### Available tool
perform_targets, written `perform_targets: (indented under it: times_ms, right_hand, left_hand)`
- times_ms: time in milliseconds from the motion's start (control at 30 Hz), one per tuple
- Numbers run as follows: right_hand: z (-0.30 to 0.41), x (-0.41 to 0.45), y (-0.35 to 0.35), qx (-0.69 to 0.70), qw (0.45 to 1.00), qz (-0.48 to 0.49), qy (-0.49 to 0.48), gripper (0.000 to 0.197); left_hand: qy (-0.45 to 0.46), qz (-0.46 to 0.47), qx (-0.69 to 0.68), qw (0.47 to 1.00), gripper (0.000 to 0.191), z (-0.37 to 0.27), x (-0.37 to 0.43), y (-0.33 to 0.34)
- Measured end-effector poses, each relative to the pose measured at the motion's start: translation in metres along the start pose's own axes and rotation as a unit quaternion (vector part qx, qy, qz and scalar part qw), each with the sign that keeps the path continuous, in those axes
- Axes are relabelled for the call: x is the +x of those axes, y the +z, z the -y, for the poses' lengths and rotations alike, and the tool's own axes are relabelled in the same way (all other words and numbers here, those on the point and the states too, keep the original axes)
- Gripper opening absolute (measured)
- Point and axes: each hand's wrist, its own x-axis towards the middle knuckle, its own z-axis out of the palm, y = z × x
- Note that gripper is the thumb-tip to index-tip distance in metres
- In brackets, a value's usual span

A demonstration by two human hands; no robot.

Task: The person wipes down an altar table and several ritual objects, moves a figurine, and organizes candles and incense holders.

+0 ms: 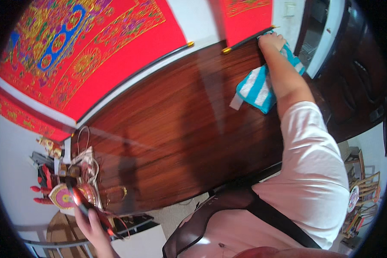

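Note:
My right hand (pixel 272 41) is at the far right end of a dark wooden tabletop (pixel 167 129), its fingers curled on a blue-and-white striped cloth (pixel 256 87). The cloth spreads along the tabletop beneath my forearm, with a pale tag at its near corner. At the lower left, my left hand (pixel 92 225) is closed around a slim black and orange-red object (pixel 80 200) whose kind I cannot tell. It is held in front of a pink and gold ornament (pixel 63 196) at the tabletop's left end.
Red hangings (pixel 142 42) with dark rods cover the wall behind the tabletop. A pale cord (pixel 84 129) and assorted items crowd its left end. A round wooden stool or table (pixel 59 229) and metal rails stand at lower left. Wooden chairs (pixel 369 187) are at right.

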Motion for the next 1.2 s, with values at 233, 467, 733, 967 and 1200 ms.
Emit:
perform_targets:
  times_ms: [233, 467, 733, 967, 1200]
  right_hand:
    - [0.153, -0.17, -0.02, -0.103, 0.864, -0.049, -0.49, 0.048]
    - [0.182, -0.431, -0.091, 0.163, 0.687, 0.03, -0.707, 0.069]
    - [-0.027, -0.215, -0.055, 0.021, 0.936, 0.02, -0.351, 0.068]
    - [-0.318, -0.121, -0.065, 0.122, 0.983, 0.133, -0.011, 0.055]
    - [-0.327, -0.096, -0.214, 0.637, 0.643, 0.387, -0.178, 0.043]
  left_hand:
    - [-0.105, -0.363, -0.046, 0.925, 0.055, 0.047, -0.2, -0.027]
    - [-0.052, -0.214, -0.196, 0.956, 0.065, 0.05, -0.228, 0.029]
    - [-0.16, -0.199, -0.166, 0.952, 0.065, 0.013, -0.349, 0.007]
    - [-0.363, -0.4, -0.165, 0.826, 0.053, -0.014, -0.498, -0.012]
    - [-0.407, -0.368, -0.125, 0.827, 0.07, -0.039, -0.544, -0.037]
